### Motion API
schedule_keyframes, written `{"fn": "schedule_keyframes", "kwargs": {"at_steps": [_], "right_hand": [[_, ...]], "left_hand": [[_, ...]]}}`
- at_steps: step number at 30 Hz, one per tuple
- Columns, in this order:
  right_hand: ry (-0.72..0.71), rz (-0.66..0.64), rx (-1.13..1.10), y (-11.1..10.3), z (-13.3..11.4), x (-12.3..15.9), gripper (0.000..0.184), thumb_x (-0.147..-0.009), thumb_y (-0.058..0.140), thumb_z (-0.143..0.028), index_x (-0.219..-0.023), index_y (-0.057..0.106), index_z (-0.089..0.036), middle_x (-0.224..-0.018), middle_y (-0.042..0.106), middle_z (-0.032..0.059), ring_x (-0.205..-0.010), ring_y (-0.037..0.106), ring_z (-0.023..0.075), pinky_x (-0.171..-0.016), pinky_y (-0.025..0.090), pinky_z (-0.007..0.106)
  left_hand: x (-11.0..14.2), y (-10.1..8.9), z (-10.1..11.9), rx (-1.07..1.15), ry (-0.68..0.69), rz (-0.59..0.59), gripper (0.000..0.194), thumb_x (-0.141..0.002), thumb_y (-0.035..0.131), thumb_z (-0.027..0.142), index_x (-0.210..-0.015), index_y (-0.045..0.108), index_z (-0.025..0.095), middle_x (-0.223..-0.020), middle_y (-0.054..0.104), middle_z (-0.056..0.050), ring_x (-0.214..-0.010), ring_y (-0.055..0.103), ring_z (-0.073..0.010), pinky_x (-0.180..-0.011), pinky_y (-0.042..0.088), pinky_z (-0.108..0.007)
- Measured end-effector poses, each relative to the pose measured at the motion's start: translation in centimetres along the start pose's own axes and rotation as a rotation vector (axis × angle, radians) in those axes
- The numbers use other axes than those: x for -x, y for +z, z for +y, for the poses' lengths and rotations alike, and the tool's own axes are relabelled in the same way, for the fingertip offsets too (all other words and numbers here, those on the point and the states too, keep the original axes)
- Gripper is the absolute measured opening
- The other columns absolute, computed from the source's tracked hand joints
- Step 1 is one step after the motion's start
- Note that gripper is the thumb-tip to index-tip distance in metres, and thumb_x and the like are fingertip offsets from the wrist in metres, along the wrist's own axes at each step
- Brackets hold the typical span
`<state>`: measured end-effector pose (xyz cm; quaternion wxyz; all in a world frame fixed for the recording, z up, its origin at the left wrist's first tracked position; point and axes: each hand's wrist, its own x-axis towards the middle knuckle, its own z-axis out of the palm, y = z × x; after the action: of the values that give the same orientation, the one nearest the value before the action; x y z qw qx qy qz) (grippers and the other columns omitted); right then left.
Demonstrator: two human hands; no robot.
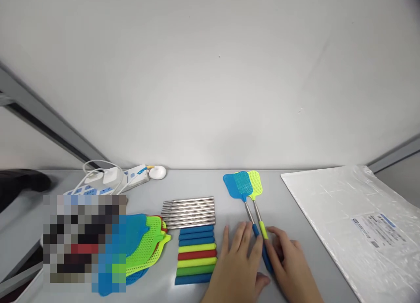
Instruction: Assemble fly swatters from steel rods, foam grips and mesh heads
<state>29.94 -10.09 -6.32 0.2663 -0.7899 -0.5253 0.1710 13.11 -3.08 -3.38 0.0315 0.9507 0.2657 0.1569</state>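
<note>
Two assembled fly swatters lie on the grey table, a blue one [239, 184] overlapping a yellow-green one [256, 183], their metal shafts running toward me. My left hand [238, 261] rests flat beside the blue handle [266, 255], fingers spread. My right hand [288, 259] lies on the other side, fingers against the handles. A row of metal rods [190, 212] lies left of my hands. Below them sits a row of foam grips [195, 254] in blue, yellow, red and green. A pile of loose swatter heads [147, 239], green and blue, lies further left.
A white power strip [108, 180] with plugs and cable sits at the back left. A stack of clear plastic bags with a label [357, 215] covers the right side. A blurred patch hides the left front. The wall stands close behind the table.
</note>
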Motion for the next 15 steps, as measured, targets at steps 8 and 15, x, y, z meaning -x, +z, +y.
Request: {"fn": "schedule_keyframes", "kwargs": {"at_steps": [8, 15], "right_hand": [[-0.008, 0.201, 0.020, 0.5, -2.2, 1.3, 0.035, -0.093, 0.047, -0.051, -0.113, 0.059, -0.025, -0.066, 0.058, 0.0010, -0.068, 0.055, 0.0232, -0.067, 0.046, 0.037], [-0.611, -0.028, 0.251, 2.0, -11.9, -2.0, 0.023, -0.099, 0.041, -0.033, -0.099, 0.061, -0.022, -0.083, 0.066, 0.0048, -0.070, 0.058, 0.0190, -0.075, 0.038, 0.036]], "left_hand": [[7.5, -5.7, -4.3, 0.089, 0.002, 0.255, 0.021, -0.093, 0.052, 0.027, -0.109, 0.064, 0.022, -0.122, 0.067, -0.004, -0.111, 0.057, -0.0230, -0.105, 0.039, -0.046], [14.0, -6.0, -6.4, 0.209, -0.267, 0.306, 0.018, -0.088, 0.053, 0.015, -0.100, 0.065, 0.021, -0.115, 0.066, -0.007, -0.102, 0.057, -0.0251, -0.086, 0.050, -0.041]]}}
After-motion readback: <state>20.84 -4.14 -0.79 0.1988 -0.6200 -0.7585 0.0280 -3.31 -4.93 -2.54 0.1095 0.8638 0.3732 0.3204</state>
